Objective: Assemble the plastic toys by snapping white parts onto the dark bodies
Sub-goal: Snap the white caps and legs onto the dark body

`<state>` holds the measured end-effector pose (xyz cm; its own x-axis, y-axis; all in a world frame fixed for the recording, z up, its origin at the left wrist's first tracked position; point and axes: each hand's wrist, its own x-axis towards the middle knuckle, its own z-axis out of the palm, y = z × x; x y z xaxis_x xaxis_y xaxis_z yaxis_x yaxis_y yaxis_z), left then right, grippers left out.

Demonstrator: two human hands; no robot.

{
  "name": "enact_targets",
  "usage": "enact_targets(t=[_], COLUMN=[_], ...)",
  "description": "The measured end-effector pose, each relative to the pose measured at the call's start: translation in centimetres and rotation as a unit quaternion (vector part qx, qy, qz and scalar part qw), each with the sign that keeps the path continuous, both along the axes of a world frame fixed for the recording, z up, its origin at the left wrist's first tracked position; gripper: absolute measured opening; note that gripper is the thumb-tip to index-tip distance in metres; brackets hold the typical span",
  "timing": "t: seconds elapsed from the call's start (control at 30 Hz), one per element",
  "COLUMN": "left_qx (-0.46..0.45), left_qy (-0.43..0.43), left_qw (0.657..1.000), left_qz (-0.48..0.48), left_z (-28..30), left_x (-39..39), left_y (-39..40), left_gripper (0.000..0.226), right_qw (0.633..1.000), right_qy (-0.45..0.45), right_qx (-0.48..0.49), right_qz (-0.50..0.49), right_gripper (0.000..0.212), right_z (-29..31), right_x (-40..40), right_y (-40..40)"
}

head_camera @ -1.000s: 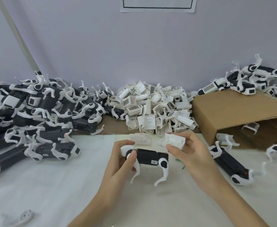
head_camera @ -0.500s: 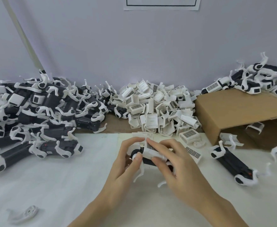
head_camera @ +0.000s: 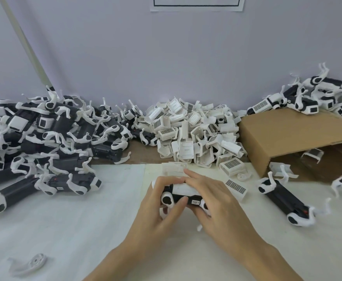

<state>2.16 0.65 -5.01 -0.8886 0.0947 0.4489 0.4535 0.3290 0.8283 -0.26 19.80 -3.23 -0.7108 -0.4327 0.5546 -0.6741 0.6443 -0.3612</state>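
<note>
A dark toy body [head_camera: 187, 199] with white legs sits between both hands at the table's centre. A white cover piece [head_camera: 183, 189] lies on top of it. My left hand [head_camera: 162, 207] grips the body's left end, thumb against its side. My right hand [head_camera: 214, 201] curls over the right end, its fingers pressing on the white cover. A heap of loose white parts [head_camera: 194, 132] lies behind the hands by the wall. Another white part [head_camera: 174, 169] rests just beyond my fingers.
A big pile of dark toy bodies with white legs [head_camera: 44, 138] fills the left side. A cardboard box [head_camera: 299, 138] lies on its side at right, with more toys [head_camera: 317, 96] on top. One toy [head_camera: 283, 201] lies right of my hands. A loose white leg [head_camera: 29, 264] sits front left.
My right hand carried the white cover from above the toy down onto the dark body and now presses it there. My left hand kept holding the body.
</note>
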Motion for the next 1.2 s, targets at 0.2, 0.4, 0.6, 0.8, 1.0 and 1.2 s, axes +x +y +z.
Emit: enact_targets(t=[0.2, 0.4, 0.6, 0.8, 1.0, 1.2], left_qx=[-0.016, -0.013, 0.000, 0.002, 0.014, -0.041], left_qy=[0.014, 0.023, 0.009, 0.001, 0.005, 0.127], left_qw=[1.000, 1.000, 1.000, 1.000, 1.000, 0.991], left_qz=[0.012, 0.015, 0.009, 0.011, 0.013, -0.008], left_z=[-0.5, -0.7, -0.6, -0.5, -0.3, 0.0], left_x=[-0.3, -0.4, -0.4, -0.4, -0.2, -0.3], left_y=[-0.1, -0.2, -0.2, 0.0, 0.1, -0.8], left_gripper=[0.028, 0.027, 0.027, 0.027, 0.027, 0.031], right_qw=[0.999, 0.998, 0.999, 0.991, 0.991, 0.895], right_qy=[0.036, 0.056, 0.044, 0.129, 0.132, -0.347], right_qx=[-0.016, -0.025, -0.018, 0.012, 0.023, -0.224], right_qz=[-0.032, -0.017, -0.021, -0.039, -0.026, 0.169], right_gripper=[0.069, 0.065, 0.067, 0.067, 0.052, 0.058], right_z=[-0.6, -0.1, 0.0, 0.0, 0.8, 2.5], right_x=[0.0, -0.2, -0.4, -0.8, -0.6, -1.4], right_y=[-0.2, 0.1, 0.3, 0.5, 0.2, 2.6])
